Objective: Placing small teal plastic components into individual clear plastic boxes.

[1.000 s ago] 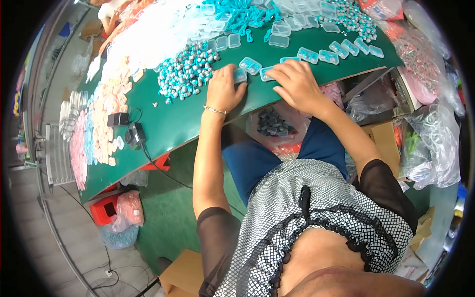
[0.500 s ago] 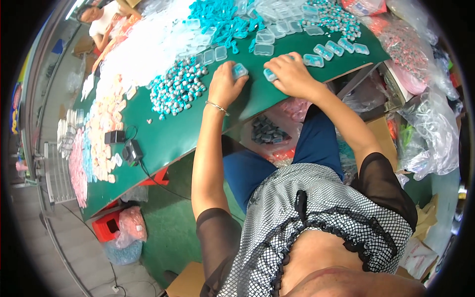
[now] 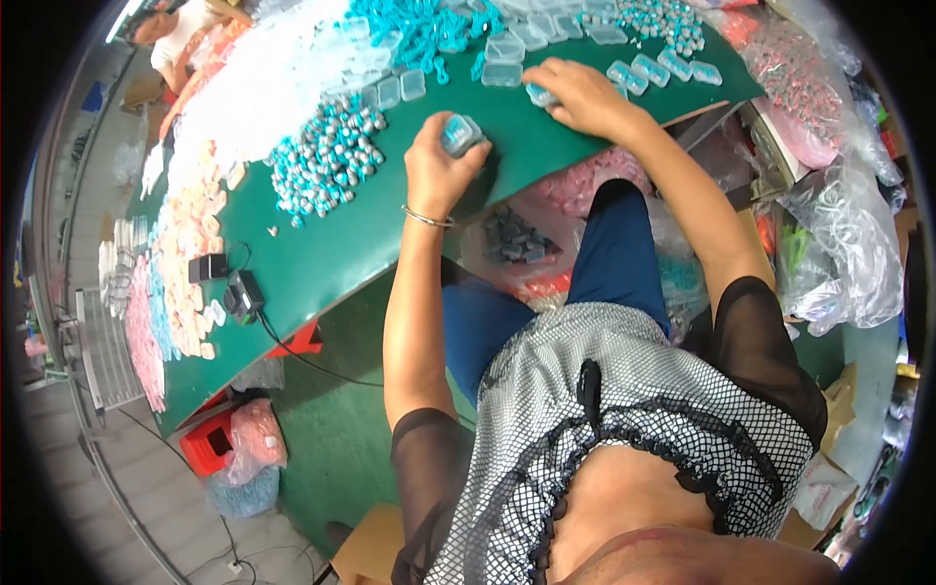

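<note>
Sitting close under the camera, the person's patterned top hides the lap and most of the near table edge; what lies in the bins below the green table [image 3: 390, 234] is blurred and hard to name. Further out, the left hand [image 3: 441, 168] rests at the table's near edge, its fingers curled around a small clear box with teal contents [image 3: 460, 133]; the box shows only above the knuckles, the rest buried in the grip. A thin bangle circles that wrist. To its left lies a heap of teal-and-silver pieces [image 3: 327, 161], near but apart from the hand. Beyond and to the right, the right hand [image 3: 583, 96] lies palm down on the table, fingers closed over a second small teal-filled box [image 3: 539, 94], of which only one end peeks out at the fingertips. Just past both hands stand rows of empty clear boxes [image 3: 507, 49]. Farthest off, teal cord and white pieces pile up, cut off by the rim.
</note>
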`<state>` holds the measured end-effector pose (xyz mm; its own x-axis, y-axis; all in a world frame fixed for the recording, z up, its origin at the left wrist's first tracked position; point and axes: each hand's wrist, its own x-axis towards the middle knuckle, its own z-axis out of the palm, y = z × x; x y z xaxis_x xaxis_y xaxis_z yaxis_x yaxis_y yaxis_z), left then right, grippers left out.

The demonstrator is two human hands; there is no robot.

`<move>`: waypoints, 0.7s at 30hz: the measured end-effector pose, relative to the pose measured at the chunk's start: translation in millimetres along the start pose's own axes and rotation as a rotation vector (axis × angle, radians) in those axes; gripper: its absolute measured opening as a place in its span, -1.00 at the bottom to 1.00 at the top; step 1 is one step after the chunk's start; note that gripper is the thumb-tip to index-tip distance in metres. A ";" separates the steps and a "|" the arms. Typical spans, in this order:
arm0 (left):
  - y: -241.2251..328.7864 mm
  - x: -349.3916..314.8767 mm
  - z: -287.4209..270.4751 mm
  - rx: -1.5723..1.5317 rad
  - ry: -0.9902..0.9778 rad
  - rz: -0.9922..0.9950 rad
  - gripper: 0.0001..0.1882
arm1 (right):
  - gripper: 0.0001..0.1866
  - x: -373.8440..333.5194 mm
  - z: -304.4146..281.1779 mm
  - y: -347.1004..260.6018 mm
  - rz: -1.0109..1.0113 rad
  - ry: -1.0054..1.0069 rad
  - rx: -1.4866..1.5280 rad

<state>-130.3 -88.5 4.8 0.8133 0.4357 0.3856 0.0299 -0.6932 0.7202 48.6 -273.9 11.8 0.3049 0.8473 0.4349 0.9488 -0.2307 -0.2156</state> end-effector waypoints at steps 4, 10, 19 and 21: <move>30.0 -45.0 -20.2 -0.656 -0.124 -0.309 -0.51 | -0.51 -2.7 -5.0 -43.1 -0.059 0.040 0.257; -8.9 -138.5 -18.9 -0.878 -0.391 -0.548 -0.51 | -0.54 -79.2 49.8 -112.1 0.178 -0.318 0.872; -141.3 -160.8 163.8 0.065 -0.551 -0.767 -0.10 | -0.42 -201.3 313.8 -7.4 1.096 -1.031 0.558; -149.0 -155.2 177.1 0.127 -0.620 -0.562 0.01 | -0.36 -194.6 337.4 -3.2 0.670 -0.962 0.214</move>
<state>-158.0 -154.6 -264.5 0.8282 0.3669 -0.4236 0.5604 -0.5428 0.6255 -41.6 -276.7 -367.1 0.4611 0.6205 -0.6343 0.5636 -0.7570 -0.3307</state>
